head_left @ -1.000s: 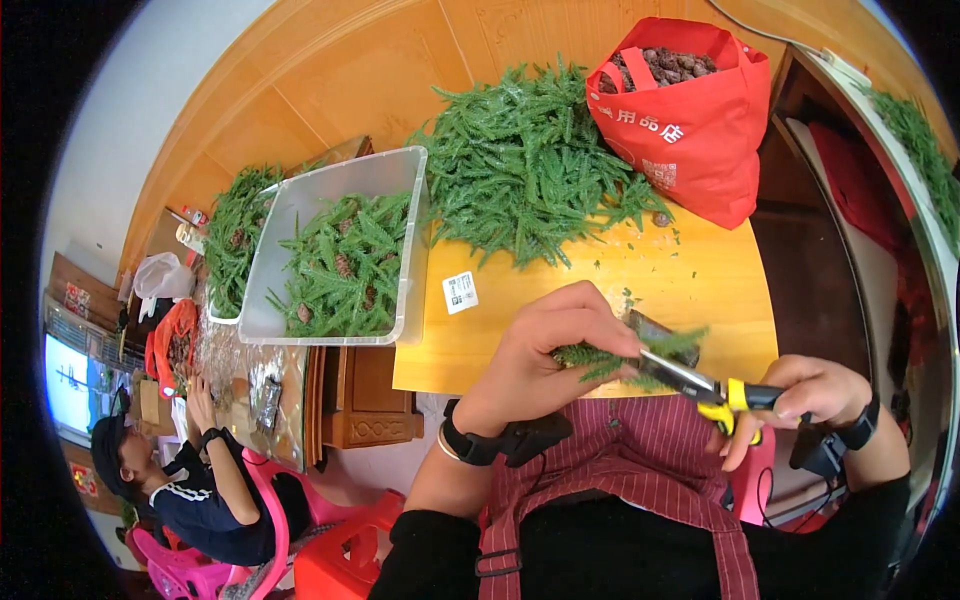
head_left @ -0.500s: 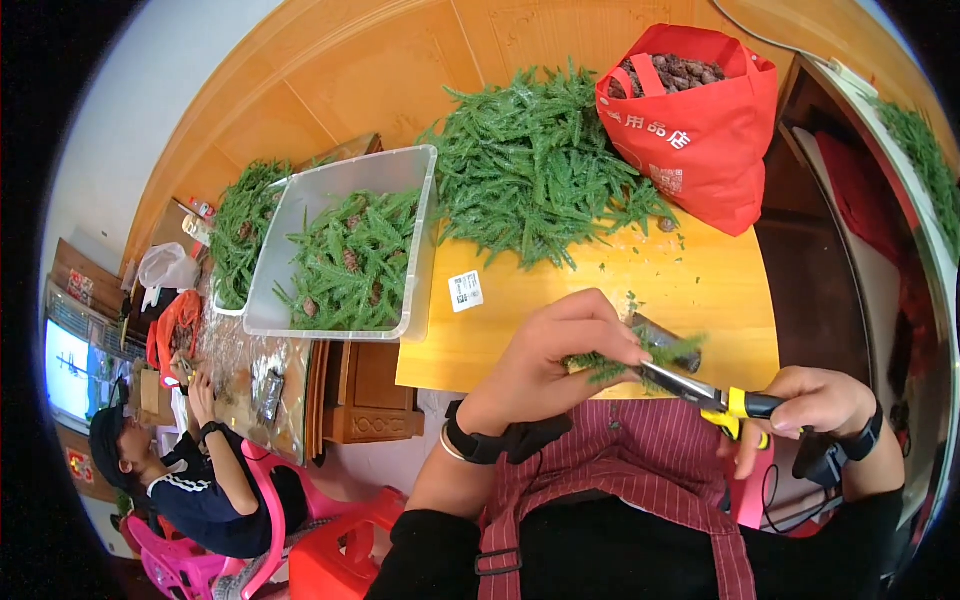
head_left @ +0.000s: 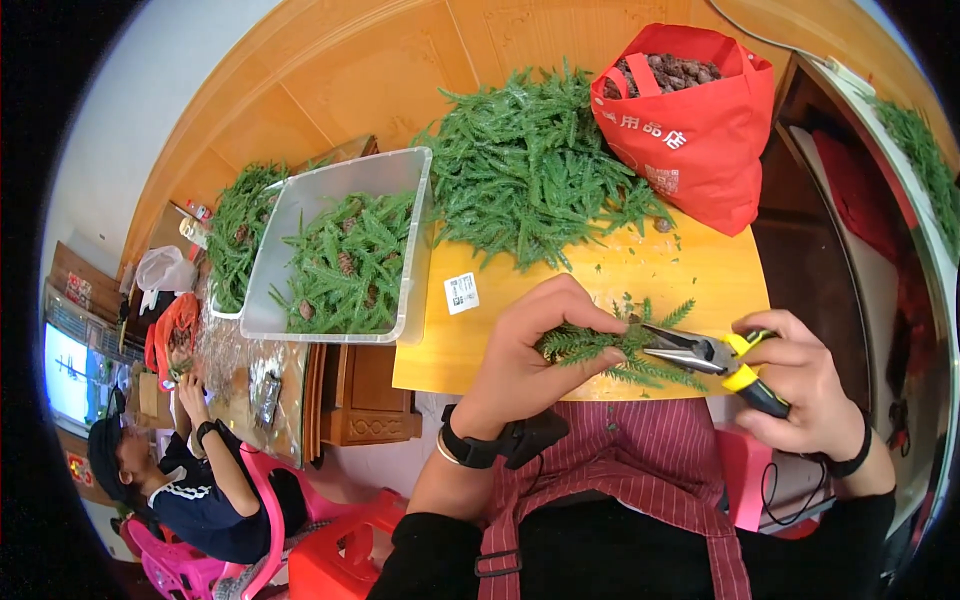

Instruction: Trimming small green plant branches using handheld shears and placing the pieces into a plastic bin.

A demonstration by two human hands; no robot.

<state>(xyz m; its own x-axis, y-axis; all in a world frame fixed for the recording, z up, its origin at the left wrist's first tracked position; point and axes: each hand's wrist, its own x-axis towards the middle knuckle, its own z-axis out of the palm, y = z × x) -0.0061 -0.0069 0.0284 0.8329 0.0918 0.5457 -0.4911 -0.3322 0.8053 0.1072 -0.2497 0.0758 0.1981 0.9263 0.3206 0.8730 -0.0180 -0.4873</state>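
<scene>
Where the green needled sprig (head_left: 642,370) fans out, our left hand (head_left: 515,350) pinches it; our right hand (head_left: 802,388) grips pliers (head_left: 712,354).

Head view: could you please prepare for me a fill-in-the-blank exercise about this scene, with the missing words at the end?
1. The right hand holds pliers with handles in black and ____.
2. The left hand pinches a sprig coloured ____.
3. The bag holding cones is coloured ____.
4. The bin stands to the ____ of the pile beside the bag.

Missing words: yellow; green; red; left.
</scene>
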